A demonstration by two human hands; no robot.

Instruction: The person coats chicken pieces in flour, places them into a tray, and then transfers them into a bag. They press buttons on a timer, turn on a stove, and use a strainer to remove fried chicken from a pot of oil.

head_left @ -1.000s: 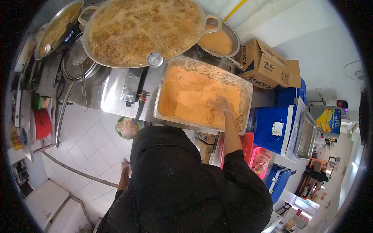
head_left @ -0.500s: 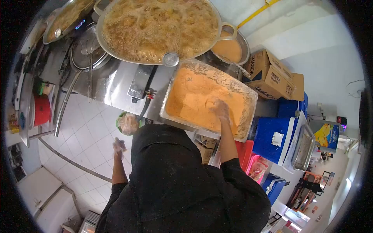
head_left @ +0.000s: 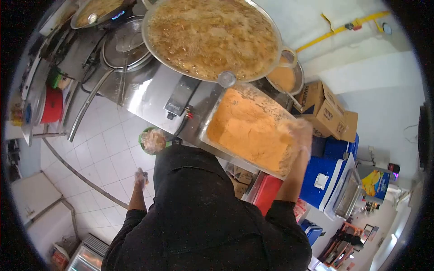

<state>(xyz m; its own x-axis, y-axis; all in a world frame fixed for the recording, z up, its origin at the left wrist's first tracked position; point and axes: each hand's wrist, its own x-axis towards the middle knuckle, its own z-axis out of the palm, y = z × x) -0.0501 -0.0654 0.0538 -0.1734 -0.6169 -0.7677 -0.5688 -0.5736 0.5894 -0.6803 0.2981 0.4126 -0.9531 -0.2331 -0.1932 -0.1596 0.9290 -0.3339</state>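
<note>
A metal tray (head_left: 210,135) of orange breading flour (head_left: 253,131) sits at the counter's front edge. My right hand (head_left: 302,135), in a clear plastic glove, is at the tray's right rim and smeared by motion, so its fingers cannot be read. Away to the left, my gloved left hand (head_left: 141,177) hangs over the floor with its fingers curled together; what they hold, if anything, I cannot make out. Near it stands a green bin (head_left: 143,141) with crumpled clear plastic in it. Behind the tray, a large pan (head_left: 145,31) holds bubbling oil with food pieces frying.
A bowl of orange batter (head_left: 282,79) stands right of the pan. Further right are cardboard boxes (head_left: 332,115) and a blue cooler (head_left: 321,174). On the left lie a long-handled strainer (head_left: 92,101) and a gas stove's control box (head_left: 181,97). A red container (head_left: 270,189) is below the tray.
My right hand has moved from inside the flour to the tray's right rim. The view has shifted, and the left hand stays low at the left with its fingers curled.
</note>
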